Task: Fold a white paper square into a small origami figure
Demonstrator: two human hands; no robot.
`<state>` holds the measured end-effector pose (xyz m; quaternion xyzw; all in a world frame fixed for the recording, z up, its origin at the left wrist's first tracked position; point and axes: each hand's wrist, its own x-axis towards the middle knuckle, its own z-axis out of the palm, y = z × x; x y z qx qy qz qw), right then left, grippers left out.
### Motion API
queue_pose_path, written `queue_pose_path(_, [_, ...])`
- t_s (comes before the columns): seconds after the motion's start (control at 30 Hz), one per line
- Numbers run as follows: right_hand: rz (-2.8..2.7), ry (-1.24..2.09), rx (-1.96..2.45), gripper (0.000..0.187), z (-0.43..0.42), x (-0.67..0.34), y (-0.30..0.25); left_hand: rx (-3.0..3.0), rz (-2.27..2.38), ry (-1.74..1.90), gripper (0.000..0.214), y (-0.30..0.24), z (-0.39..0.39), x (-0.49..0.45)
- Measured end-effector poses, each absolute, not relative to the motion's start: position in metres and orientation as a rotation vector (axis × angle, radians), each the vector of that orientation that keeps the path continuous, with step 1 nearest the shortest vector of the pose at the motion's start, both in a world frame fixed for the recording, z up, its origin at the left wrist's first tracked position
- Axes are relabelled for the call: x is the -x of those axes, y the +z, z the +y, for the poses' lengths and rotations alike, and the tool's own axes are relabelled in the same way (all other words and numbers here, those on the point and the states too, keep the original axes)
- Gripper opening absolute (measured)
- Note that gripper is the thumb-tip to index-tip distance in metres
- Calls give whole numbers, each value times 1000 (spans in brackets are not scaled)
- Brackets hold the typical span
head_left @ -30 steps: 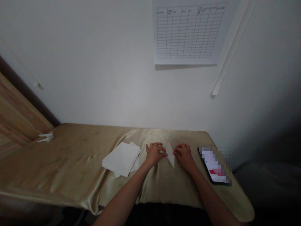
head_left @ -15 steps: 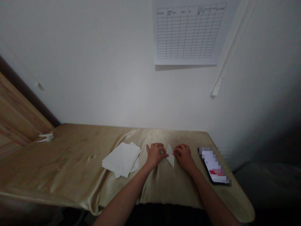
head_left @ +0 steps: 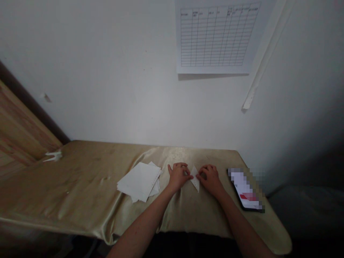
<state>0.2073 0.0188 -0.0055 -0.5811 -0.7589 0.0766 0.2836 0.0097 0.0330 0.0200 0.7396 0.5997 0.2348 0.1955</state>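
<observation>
A small white folded paper (head_left: 195,182), shaped like a narrow diamond, lies on the gold tablecloth between my two hands. My left hand (head_left: 178,175) pinches its left edge with thumb and forefinger, the other fingers loosely curled. On the opposite side, my right hand (head_left: 210,176) is closed, its thumb and fingertips on the paper's right edge. Left of my left hand rests a loose stack of white paper sheets (head_left: 139,181), some with perforated edges.
A phone (head_left: 245,190) with its screen lit lies to the right on the gold-covered table (head_left: 80,186). White paper pieces (head_left: 53,156) sit at the far left end. Behind the table rises a wall (head_left: 107,89) bearing a printed chart (head_left: 215,39).
My right fingertips have shifted slightly left, further onto the folded paper. The left hand stays nearly in place, and the stack and phone have not moved.
</observation>
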Motion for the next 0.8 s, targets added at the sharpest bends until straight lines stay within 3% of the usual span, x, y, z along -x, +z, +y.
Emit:
queue_pose_path(0.2, [-2036,118,1589,39,13,-202,-2,-2093,1719,628,16,22,34,-9])
queue_pose_path(0.8, [-2057,133,1623,49,13,-199,-1,-2109,1723,529,22,28,32,-7])
